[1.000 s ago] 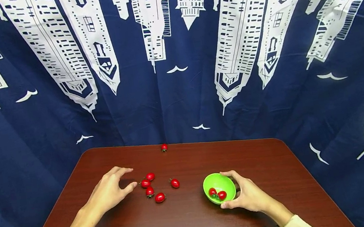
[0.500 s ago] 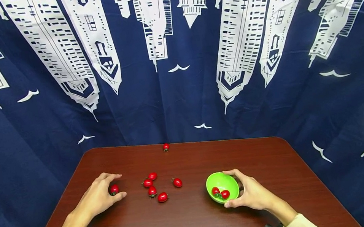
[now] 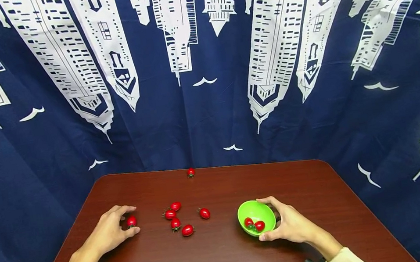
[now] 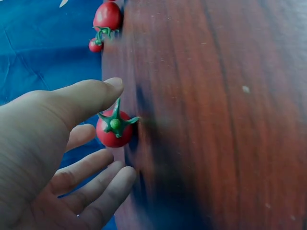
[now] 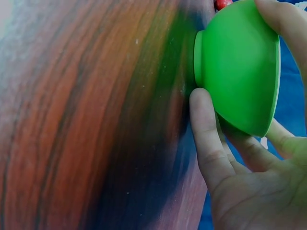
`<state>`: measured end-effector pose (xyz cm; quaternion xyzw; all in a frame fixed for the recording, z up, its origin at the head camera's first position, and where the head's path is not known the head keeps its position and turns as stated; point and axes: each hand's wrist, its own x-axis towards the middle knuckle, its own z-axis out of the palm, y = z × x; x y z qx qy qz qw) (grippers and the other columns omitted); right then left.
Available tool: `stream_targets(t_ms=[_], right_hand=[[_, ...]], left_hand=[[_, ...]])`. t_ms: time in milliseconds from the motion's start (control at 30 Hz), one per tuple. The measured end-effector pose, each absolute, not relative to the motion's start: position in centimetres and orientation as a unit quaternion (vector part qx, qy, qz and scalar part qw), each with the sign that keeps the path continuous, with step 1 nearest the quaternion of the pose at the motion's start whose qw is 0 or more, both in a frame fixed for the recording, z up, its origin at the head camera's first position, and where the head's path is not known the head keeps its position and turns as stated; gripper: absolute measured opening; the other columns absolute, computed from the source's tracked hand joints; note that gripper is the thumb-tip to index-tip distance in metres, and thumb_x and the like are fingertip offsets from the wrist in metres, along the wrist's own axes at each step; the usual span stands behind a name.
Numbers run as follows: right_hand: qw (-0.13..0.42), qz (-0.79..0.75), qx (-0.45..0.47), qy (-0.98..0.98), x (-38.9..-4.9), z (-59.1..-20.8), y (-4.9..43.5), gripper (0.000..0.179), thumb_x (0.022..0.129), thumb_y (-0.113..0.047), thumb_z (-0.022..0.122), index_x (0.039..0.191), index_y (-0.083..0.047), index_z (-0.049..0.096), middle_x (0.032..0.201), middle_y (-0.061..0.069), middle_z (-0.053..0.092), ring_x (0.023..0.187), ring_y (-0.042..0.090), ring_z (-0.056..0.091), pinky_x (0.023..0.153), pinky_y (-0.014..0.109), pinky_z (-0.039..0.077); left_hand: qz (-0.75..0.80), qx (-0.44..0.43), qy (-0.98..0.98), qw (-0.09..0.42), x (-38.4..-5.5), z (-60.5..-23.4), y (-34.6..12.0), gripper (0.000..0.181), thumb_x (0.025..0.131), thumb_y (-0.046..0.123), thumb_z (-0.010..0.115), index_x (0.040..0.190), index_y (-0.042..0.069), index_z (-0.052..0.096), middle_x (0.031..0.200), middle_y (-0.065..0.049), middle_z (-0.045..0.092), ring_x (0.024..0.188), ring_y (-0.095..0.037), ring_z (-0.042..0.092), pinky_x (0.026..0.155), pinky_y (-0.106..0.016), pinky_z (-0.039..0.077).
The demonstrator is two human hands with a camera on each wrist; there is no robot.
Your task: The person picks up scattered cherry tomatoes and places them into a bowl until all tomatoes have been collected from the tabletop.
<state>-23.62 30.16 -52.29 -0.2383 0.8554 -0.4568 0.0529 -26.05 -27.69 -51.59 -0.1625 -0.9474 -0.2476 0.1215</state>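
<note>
At the left of the table, a red cherry tomato (image 3: 131, 221) lies between the thumb and fingers of my left hand (image 3: 105, 233). In the left wrist view, the fingers are spread around this tomato (image 4: 108, 138), whose green stem end faces the camera. My right hand (image 3: 291, 223) grips a small green bowl (image 3: 254, 209) from its right side, thumb at the near rim and a finger at the far rim. Inside the bowl are two cherry tomatoes (image 3: 260, 225). The right wrist view shows the bowl (image 5: 240, 67) from outside, with one fingertip beside its foot.
Several cherry tomatoes (image 3: 176, 224) lie in a loose cluster left of the middle. A single tomato (image 3: 204, 213) is to their right, another tomato (image 3: 190, 172) near the back edge. Behind the brown table (image 3: 227, 261) hangs a blue cloth (image 3: 161, 124) printed with white buildings.
My left hand has moved left, away from the cluster, to the far-left tomato, which was hidden behind it at first. The right hand and bowl have stayed about where they were.
</note>
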Motion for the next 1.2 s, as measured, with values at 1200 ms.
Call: stream_targets(t_ms=[1200], right_hand=[[0.051, -0.439, -0.222, 0.869, -23.6, -52.2, 30.4, 0.104, 0.082, -0.030, 0.108, 0.166, -0.007, 0.051, 0.137, 0.021, 0.076, 0.110, 0.017, 0.080, 0.081, 0.026, 0.069]], left_hand=[[-0.269, -0.174, -0.941, 0.110, -25.9, -51.4, -26.7, 0.038, 0.082, 0.005, 0.104, 0.115, 0.003, 0.086, 0.101, -0.003, 0.080, 0.088, -0.017, 0.077, 0.079, -0.029, 0.066]])
